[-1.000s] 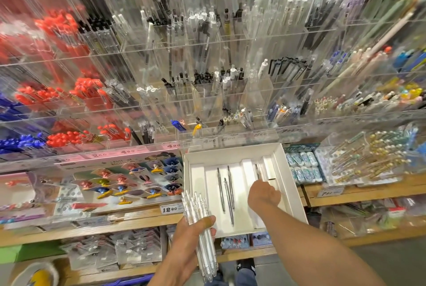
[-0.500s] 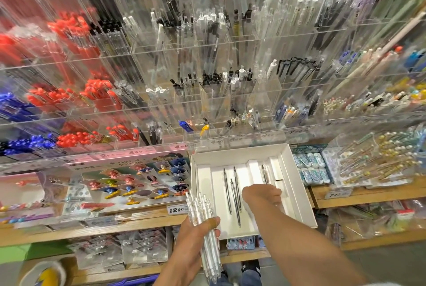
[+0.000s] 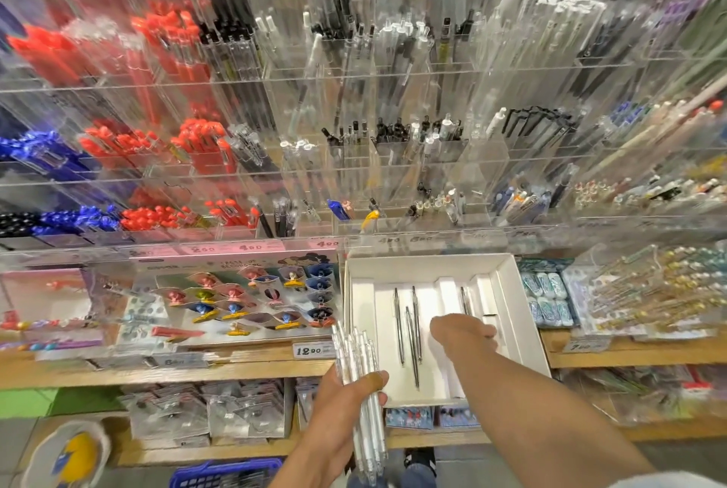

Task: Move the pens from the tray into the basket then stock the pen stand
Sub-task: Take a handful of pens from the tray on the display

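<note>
slim silver pens (image 3: 409,334), white tray (image 3: 519,314)

Bright, even overhead store lighting; shadows faint. Glare streaks the clear acrylic pen stand (image 3: 393,101) above the hands. Motion blur smears the outer edges; wide-angle bowing there. Sharpest around the white cardboard tray (image 3: 523,314).

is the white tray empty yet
Not empty: the white tray holds thin silver pens, with the right hand over it.
</note>
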